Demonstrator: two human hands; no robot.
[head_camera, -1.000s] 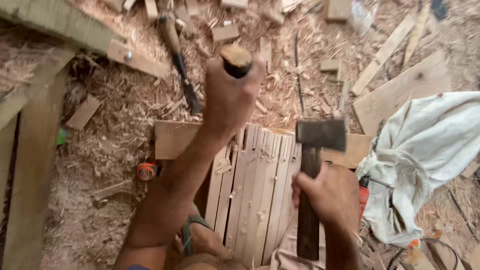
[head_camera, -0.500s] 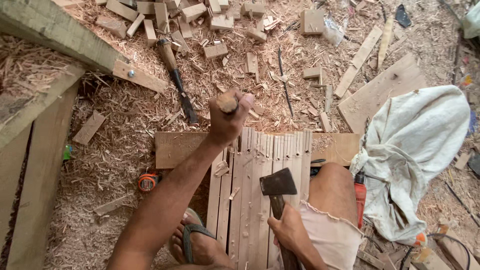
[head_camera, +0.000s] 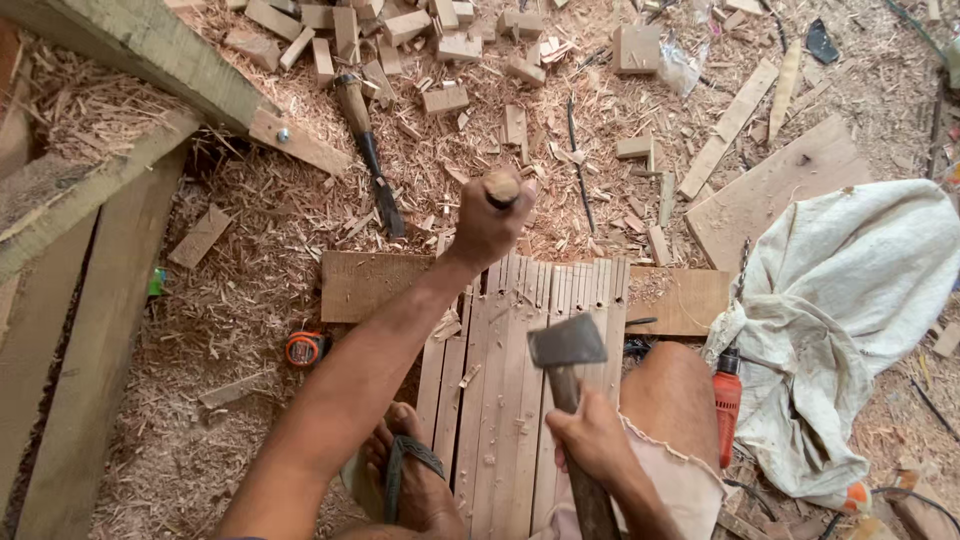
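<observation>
My left hand (head_camera: 490, 222) is closed around the wooden handle of a chisel (head_camera: 502, 188) held upright at the far end of a row of narrow wooden slats (head_camera: 500, 370). My right hand (head_camera: 593, 440) grips the wooden handle of a hammer (head_camera: 567, 345), whose dark metal head hangs above the slats, nearer to me than the chisel. The slats lie side by side across a brown board (head_camera: 370, 285). My foot in a sandal (head_camera: 410, 470) rests on the slats' near end, and my knee (head_camera: 675, 390) is beside them.
A second chisel (head_camera: 368, 150) lies in the shavings beyond the board. An orange tape measure (head_camera: 304, 348) sits left, a red drill (head_camera: 727, 400) and a white sack (head_camera: 850, 300) right. Wood blocks and offcuts (head_camera: 445, 50) cover the sawdust floor; timber beams (head_camera: 110, 200) stand left.
The hammer has come down from its raised position to low over the slats. The left hand with the chisel has moved slightly away, to the slats' far end.
</observation>
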